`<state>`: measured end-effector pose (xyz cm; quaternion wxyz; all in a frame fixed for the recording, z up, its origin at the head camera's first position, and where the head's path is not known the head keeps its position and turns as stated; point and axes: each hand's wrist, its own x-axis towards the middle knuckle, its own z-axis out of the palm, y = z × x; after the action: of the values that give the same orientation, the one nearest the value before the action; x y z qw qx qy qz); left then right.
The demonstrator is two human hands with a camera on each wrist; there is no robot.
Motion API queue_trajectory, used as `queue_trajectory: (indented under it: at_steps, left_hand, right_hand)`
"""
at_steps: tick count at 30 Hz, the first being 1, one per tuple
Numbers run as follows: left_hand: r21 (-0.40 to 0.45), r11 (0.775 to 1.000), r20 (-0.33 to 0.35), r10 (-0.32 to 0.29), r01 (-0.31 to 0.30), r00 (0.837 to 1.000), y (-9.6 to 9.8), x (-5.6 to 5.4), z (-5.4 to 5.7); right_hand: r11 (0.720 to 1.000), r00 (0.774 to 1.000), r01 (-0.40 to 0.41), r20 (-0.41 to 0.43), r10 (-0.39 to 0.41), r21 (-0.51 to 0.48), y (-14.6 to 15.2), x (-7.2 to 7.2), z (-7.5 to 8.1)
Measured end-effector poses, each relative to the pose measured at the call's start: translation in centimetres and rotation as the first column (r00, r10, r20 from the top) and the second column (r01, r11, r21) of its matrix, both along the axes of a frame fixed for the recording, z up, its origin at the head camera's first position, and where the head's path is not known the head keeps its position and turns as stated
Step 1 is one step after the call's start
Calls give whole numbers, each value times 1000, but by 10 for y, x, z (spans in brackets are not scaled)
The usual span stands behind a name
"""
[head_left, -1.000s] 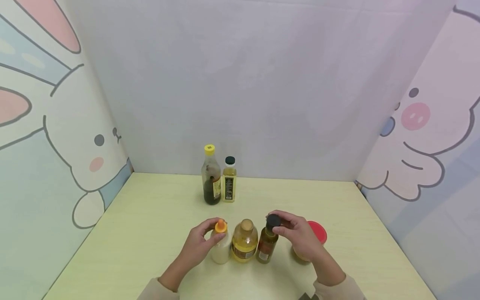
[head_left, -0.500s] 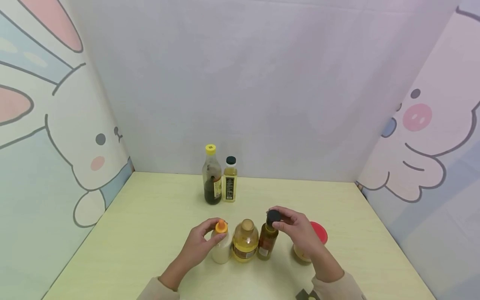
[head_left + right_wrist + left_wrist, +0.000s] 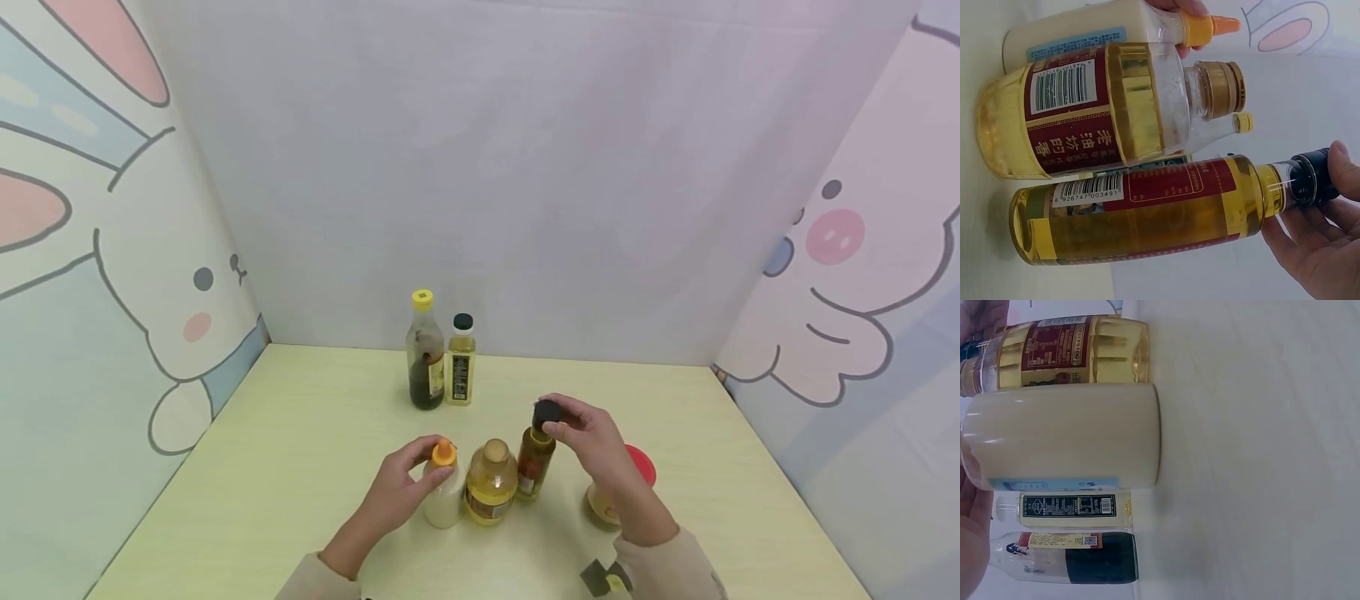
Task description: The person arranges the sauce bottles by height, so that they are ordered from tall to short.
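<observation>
In the head view my left hand (image 3: 396,493) holds a cream-coloured squeeze bottle (image 3: 442,507) by its neck, just under the orange nozzle cap (image 3: 445,453). The bottle stands upright on the table. My right hand (image 3: 597,443) grips the black cap (image 3: 547,413) of a slim oil bottle (image 3: 1135,212) with thumb and fingers. Whether its base touches the table I cannot tell. Between the two stands a rounder oil bottle (image 3: 491,485) with a gold cap, close beside both. The right wrist view shows dark red labels with barcodes on both oil bottles.
Farther back stand a dark sauce bottle (image 3: 426,360) with a yellow cap and a small square bottle (image 3: 461,371) with a dark cap. A red-lidded jar (image 3: 641,463) is partly behind the right forearm. Cloth walls (image 3: 480,167) enclose the table (image 3: 300,433).
My right hand and the slim oil bottle have shifted away from me in the head view, past the round bottle. The left hand and squeeze bottle have stayed in place.
</observation>
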<state>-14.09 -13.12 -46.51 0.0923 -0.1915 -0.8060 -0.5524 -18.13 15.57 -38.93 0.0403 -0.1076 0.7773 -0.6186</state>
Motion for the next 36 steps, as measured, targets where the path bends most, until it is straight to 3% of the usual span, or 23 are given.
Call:
queue_trajectory:
  at_steps: [9,21,36]
  left_hand:
    - [-12,1000,-26,20,-20,999,0,-1,-4]
    - [-14,1000,-38,14,-15,999,2,1,-2]
    - [1,1000,-46,1,-1,999,0,-1,-2]
  right_hand:
    - [999,999,35,-33,-34,32,-6,-12,5]
    - [999,998,52,-32,-52,8,-15,-27,7]
    - [996,992,88,-90,-90,-22,-25,-55,15]
